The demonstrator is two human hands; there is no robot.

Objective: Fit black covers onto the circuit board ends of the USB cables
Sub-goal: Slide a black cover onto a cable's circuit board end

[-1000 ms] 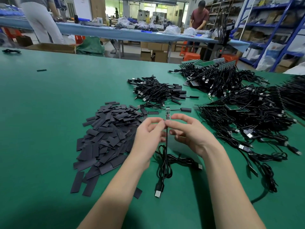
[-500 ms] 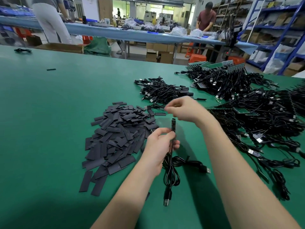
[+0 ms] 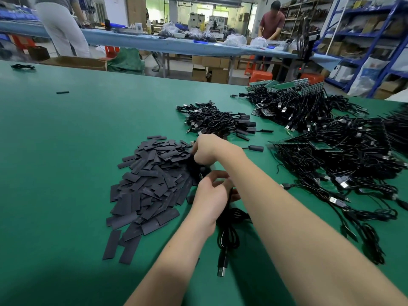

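Reaching across to the pile of black covers (image 3: 152, 184) at ten o'clock on the green worktop (image 3: 66, 151), the right hand (image 3: 207, 149) curls its fingers at the pile's edge; whether it pinches a cover is blurred. The left hand (image 3: 212, 199) grips a USB cable (image 3: 227, 235), whose plug trails toward six o'clock. Finished cables (image 3: 220, 122) lie at twelve, uncovered cables (image 3: 342, 155) at two.

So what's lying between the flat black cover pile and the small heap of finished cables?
In the head view, the right hand reaches between the black cover pile and finished-cable heap; otherwise green table.
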